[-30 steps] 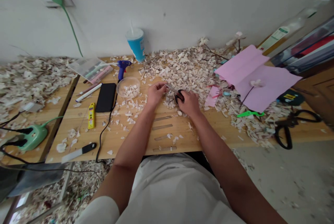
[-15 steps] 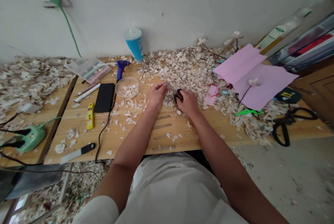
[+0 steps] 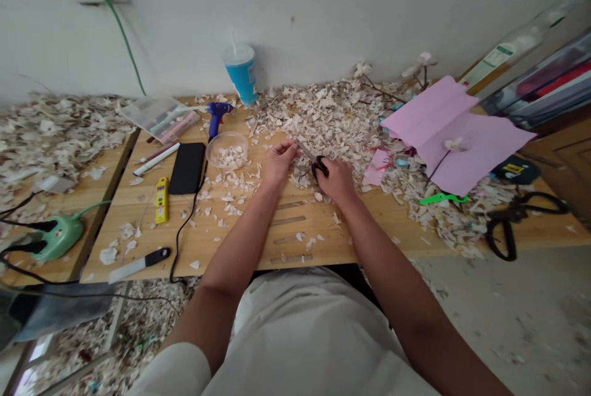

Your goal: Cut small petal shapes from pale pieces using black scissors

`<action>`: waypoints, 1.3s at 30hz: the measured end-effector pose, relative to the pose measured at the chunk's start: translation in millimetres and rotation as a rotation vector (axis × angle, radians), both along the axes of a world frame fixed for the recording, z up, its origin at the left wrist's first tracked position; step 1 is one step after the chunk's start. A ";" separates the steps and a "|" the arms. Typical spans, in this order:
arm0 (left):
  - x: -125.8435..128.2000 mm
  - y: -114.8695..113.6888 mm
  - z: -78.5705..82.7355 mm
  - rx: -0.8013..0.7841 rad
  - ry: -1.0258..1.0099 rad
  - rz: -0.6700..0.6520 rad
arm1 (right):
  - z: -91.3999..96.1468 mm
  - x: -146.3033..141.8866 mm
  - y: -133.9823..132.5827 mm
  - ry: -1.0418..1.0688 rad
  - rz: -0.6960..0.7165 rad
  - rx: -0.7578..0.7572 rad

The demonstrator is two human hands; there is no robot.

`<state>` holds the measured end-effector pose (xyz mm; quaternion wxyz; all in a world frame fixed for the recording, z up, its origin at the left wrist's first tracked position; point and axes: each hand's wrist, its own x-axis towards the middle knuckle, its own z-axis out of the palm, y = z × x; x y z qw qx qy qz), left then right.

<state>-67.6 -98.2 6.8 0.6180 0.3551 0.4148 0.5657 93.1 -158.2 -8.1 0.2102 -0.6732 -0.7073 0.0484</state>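
Note:
Black-handled scissors [image 3: 319, 166] are in my right hand [image 3: 338, 180], its fingers wrapped round the loops. Their blades point up and left toward my left hand [image 3: 279, 162]. The fingers of my left hand are pinched together by the blade tips; what they hold is too small to make out. Dry, pale petal-like scraps [image 3: 341, 116] are heaped just beyond both hands. Left of my left hand stands a clear round tub [image 3: 227, 151] with some of these pale pieces in it.
A blue glue gun [image 3: 218, 119], a black phone [image 3: 187, 168], a yellow box [image 3: 161, 200] and a scraper [image 3: 138, 265] lie to the left. A blue cup [image 3: 242, 76] stands by the wall. Pink paper [image 3: 462, 143] and large black scissors [image 3: 508, 226] lie at the right.
The scissors in my right hand have moved slightly right, showing more blade between the hands. My left hand stays pinched in nearly the same place. The whole view has shifted a little.

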 end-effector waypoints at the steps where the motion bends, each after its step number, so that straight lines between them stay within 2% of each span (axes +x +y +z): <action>1: -0.8 0.1 0.7 0.007 0.004 -0.005 | -0.4 0.1 0.1 0.000 -0.002 0.002; 14: -1.7 -1.2 3.7 -0.026 -0.119 0.017 | 0.1 3.3 -0.2 0.083 -0.017 0.049; 23: -0.3 -0.5 -1.0 -0.003 -0.168 0.001 | 3.4 -4.3 -0.5 -0.021 0.034 0.033; 39: -5.2 3.8 -5.6 0.150 -0.004 -0.033 | -1.9 -0.4 0.8 0.004 0.060 0.028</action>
